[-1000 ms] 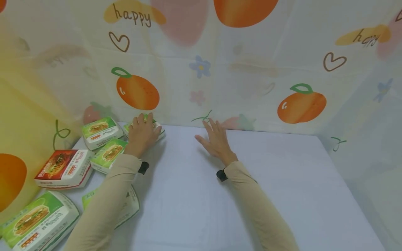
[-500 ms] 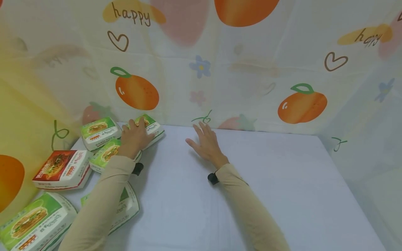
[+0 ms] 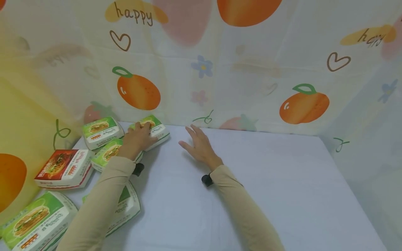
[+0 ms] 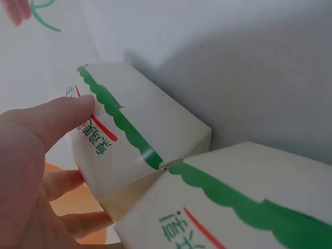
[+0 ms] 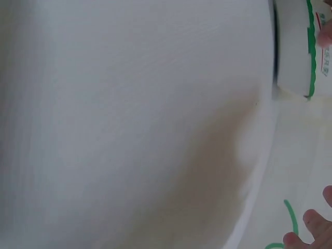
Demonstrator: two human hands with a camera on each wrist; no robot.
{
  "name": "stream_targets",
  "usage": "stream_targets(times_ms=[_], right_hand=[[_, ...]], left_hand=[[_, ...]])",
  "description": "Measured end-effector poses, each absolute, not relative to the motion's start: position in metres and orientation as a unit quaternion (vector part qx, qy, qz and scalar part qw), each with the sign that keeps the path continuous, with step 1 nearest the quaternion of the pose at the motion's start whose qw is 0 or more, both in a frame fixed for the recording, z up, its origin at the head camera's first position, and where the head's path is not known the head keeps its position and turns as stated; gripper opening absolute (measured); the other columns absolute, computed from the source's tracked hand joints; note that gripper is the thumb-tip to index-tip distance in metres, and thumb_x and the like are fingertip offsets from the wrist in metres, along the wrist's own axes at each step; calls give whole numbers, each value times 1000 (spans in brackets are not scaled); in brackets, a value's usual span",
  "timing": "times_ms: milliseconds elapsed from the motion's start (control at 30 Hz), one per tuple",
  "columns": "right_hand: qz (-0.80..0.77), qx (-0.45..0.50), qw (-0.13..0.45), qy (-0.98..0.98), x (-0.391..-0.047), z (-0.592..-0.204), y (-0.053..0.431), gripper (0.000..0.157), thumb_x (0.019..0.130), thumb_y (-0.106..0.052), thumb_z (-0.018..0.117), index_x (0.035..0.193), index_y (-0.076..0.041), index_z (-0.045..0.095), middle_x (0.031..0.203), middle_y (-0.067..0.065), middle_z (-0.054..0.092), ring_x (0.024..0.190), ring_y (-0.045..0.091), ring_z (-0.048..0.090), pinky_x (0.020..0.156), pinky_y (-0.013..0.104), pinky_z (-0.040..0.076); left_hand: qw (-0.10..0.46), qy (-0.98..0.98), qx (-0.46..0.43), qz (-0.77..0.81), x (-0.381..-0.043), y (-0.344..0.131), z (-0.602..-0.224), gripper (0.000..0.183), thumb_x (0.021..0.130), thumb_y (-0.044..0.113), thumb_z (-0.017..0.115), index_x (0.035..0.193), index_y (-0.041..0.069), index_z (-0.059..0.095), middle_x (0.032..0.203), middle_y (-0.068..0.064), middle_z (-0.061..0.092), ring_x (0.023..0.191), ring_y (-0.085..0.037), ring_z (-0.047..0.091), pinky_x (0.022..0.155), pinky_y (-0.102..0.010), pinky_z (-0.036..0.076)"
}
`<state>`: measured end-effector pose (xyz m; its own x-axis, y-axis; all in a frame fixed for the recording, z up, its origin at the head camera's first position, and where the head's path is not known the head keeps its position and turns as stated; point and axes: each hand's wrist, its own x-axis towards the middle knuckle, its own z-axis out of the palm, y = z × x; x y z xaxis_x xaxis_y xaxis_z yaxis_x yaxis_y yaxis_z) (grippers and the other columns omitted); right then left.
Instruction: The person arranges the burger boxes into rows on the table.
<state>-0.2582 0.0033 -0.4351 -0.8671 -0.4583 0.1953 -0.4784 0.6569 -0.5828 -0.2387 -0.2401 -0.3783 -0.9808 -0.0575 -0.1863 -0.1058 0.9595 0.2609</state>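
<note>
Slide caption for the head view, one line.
Left hand grips a green-and-white food carton near the fruit-print backdrop; right hand, open and empty, over the white tablecloth.

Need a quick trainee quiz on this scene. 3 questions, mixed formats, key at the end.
1. Fill in: the red box is one of ___ boxes visible in the head view.
2. True or false: the right hand is gripping a box.
3. Which does the left hand touch?
A) the red box
B) a green box
C) the right hand

Key:
1. six
2. False; it is apart from every box.
3. B; the left wrist view shows the thumb against its side.
</note>
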Motion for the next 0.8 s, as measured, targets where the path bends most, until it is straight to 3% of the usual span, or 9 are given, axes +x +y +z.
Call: stream_targets(times_ms=[467,800], right_hand=[[372,245,-44,-894,-255,-438,-14,66,100,-42,54,156,-17,30,165,8,23,153,26,22,124,45,24],[398,244,-64,-882,-251,-434,-23,67,100,-39,55,157,-16,28,165,10,22,153,27,22,124,47,23]], left_hand=[[78,986,28,148,-236,-232,-380,74,92,40,65,152,12,33,151,-26,32,130,-51,37,106,-68,37],[77,969,91,216,-236,-235,-382,74,90,31,73,152,10,37,159,-27,25,138,-52,32,111,-68,32]])
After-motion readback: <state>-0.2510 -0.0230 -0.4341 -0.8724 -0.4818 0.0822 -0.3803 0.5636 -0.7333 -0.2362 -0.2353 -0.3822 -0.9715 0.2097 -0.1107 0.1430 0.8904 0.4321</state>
